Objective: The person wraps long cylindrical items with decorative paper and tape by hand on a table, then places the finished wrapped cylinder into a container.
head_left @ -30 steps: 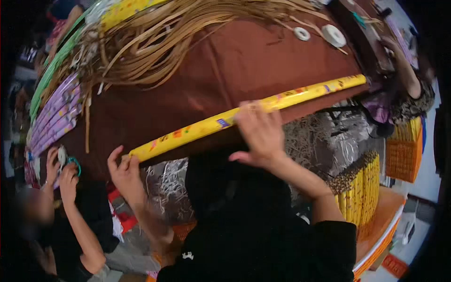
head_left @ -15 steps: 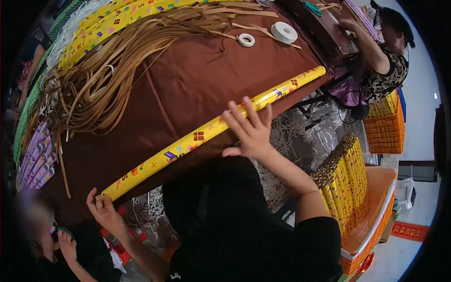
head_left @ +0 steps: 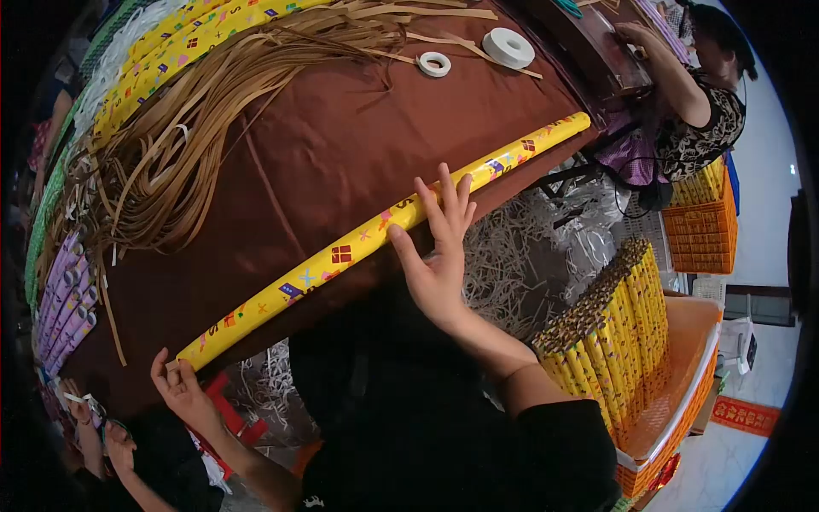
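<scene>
A long, slim roll of shiny yellow paper (head_left: 341, 256) printed with small colourful motifs lies slantwise along the near edge of the brown-covered table (head_left: 333, 145). At the roll's lower-left end is my left hand (head_left: 189, 399), its thumb and fingers closed about the tip; a bit of tan strip shows there. My right hand (head_left: 439, 273) rests across the roll's middle with fingers outstretched and apart, thumb touching the paper.
Tan strips (head_left: 179, 162) are heaped on the table's left, beside yellow rolls (head_left: 183, 47) and purple rolls (head_left: 68, 303). Two white tape rolls (head_left: 509, 48) lie farther back. An orange basket (head_left: 674, 427) holds upright yellow rolls at right. Co-workers' hands (head_left: 122, 448) show lower left and upper right.
My right hand has come down and left onto the roll, its thumb now against the paper. My left hand stays at the roll's end. The view has shifted slightly.
</scene>
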### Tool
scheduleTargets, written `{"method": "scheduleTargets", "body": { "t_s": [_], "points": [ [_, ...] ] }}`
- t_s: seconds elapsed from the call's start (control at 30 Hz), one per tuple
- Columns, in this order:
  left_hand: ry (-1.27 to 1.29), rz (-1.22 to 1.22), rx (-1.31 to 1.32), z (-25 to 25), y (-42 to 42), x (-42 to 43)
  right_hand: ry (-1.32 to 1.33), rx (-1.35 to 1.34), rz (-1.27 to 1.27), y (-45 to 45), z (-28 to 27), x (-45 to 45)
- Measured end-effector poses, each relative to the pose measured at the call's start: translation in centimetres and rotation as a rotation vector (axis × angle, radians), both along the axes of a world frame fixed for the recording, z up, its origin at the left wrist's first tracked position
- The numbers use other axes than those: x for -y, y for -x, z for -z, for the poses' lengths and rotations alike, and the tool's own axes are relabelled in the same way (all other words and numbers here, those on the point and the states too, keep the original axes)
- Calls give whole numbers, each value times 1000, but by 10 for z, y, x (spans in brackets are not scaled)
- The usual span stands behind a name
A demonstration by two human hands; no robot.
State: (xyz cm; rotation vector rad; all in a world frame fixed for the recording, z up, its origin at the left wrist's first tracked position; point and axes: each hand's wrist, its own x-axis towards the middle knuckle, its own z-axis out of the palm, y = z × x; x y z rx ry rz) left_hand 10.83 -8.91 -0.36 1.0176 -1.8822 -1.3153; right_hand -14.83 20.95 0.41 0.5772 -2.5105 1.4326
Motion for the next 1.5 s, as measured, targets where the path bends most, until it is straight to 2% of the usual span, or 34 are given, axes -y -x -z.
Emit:
{"method": "scheduleTargets", "body": {
  "t_s": [0.13,0.23,0.43,0.7,0.97,1.33,1.5],
  "points": [
    [-12,35,-12,-4,6,-4,83,55,-9,0,-4,1],
    [-35,-73,-50,-8,9,-10,144,98,-4,1,-8,3],
    [-25,19,0,5,-5,6,268,119,-48,2,-4,-10],
    [-17,23,-21,1,-1,0,223,66,63,3,-2,9],
    [-51,-42,-18,-10,10,-11,381,135,9,3,-2,3],
    [-26,-62,-36,-1,3,-5,288,70,49,3,3,7],
    [54,39,-19,11,-8,7,271,60,37,3,0,8]
  ]
}}
